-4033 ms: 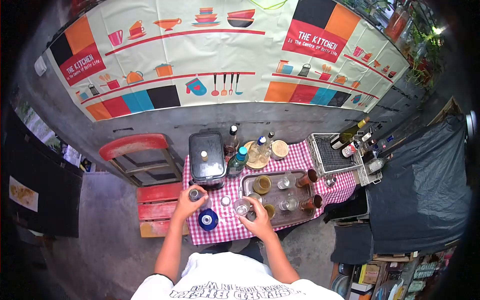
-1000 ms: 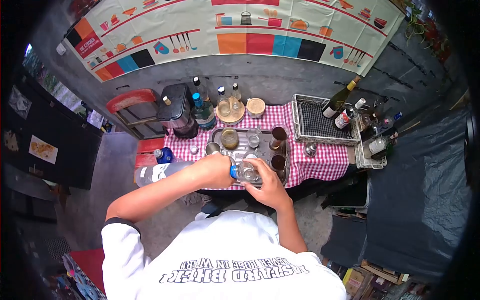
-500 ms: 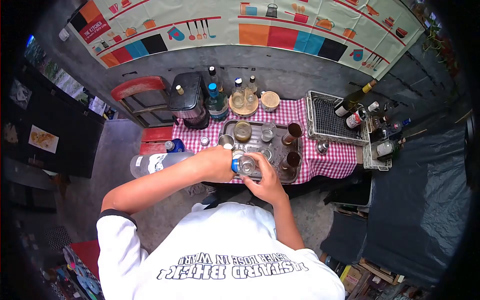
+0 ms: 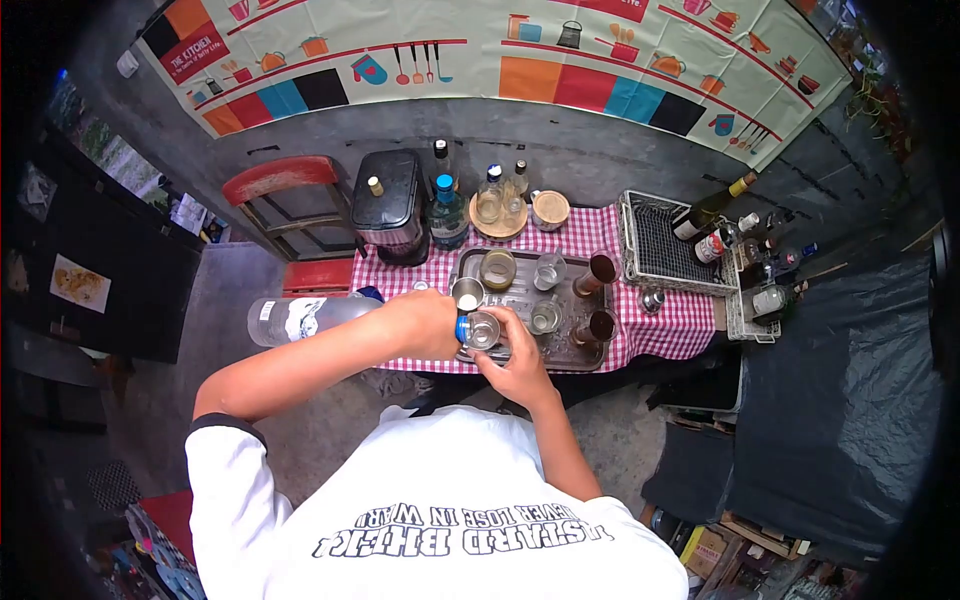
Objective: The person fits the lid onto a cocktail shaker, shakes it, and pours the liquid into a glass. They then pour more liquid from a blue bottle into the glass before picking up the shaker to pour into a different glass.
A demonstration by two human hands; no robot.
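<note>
My left hand (image 4: 438,325) is wrapped around the neck of a large clear bottle (image 4: 285,322) with a white label, tipped nearly level. Its blue mouth end (image 4: 463,328) meets the rim of a small clear glass (image 4: 483,331). My right hand (image 4: 518,362) grips that glass from the right side, over the near edge of a grey tray (image 4: 530,364). Whether liquid is flowing cannot be made out. Just beyond my left hand stands a metal cup (image 4: 467,290). The tray also carries a glass of yellowish liquid (image 4: 497,268), clear glasses (image 4: 550,270) and brown tumblers (image 4: 595,274).
Behind the tray are a black-lidded dispenser (image 4: 388,195), a blue-capped bottle (image 4: 447,215) and small bottles on a wooden round (image 4: 498,230). To the right are a wire basket (image 4: 665,265) with bottles and a small metal item (image 4: 651,301). A red chair (image 4: 280,178) stands left.
The view has shifted slightly, so the table appears farther right. Both hands, the bottle and the small glass have moved a little left relative to the tray. Both grips remain the same.
</note>
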